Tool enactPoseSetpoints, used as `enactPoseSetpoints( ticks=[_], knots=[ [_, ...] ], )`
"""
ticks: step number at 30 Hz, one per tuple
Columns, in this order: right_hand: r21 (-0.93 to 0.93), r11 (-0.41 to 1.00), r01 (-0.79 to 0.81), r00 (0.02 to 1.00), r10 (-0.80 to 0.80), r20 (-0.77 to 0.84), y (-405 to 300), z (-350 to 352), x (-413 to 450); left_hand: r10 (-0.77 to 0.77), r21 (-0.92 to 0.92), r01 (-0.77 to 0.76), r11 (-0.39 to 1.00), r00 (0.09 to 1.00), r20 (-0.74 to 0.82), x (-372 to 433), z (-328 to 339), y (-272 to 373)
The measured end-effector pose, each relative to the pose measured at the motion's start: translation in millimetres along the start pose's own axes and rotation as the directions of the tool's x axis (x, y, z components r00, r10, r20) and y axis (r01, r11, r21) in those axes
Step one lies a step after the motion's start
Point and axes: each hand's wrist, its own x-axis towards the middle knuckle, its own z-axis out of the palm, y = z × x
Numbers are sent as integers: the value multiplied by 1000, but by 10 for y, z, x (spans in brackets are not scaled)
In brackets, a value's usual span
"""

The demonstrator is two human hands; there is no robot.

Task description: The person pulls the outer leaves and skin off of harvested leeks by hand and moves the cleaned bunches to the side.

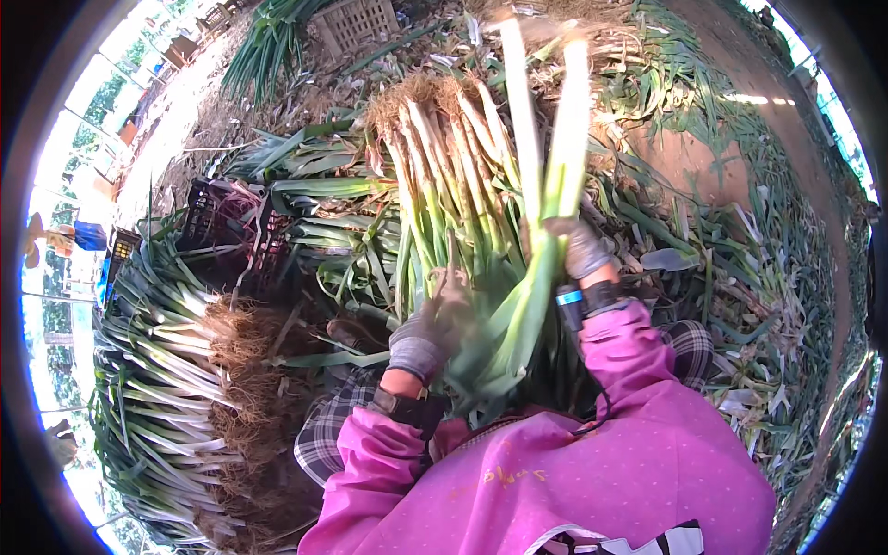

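My right hand [579,246], in a grey work glove, is closed round a few thick leeks [548,166]. Their white ends point up and away, blurred by motion, and their green leaves hang towards my lap. My left hand [437,326], gloved too and blurred, is beside those leaves; whether it grips anything, I cannot tell. Beyond both hands lies a row of uncleaned leeks [451,152] with brown roots at the far end. At the left, a long pile of white-stalked leeks [187,388] lies with its roots turned towards me.
A black plastic crate [260,243] with reddish strands in it stands at the left. A pale plastic crate [357,28] lies at the top. Stripped leaves [749,312] cover the ground at the right, and a bunch of green leaves [267,48] lies at upper left.
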Motion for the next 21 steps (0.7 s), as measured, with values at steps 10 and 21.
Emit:
enactPoseSetpoints(
  ticks=[10,21],
  knots=[
    [-163,986,-28,974,-9,-225,1247,-163,597,38,199,-27,980,998,-53,312,-246,89],
    [-141,982,-128,949,80,-305,1039,-149,803,-107,89,103,991,993,41,749,-319,191]
  ],
)
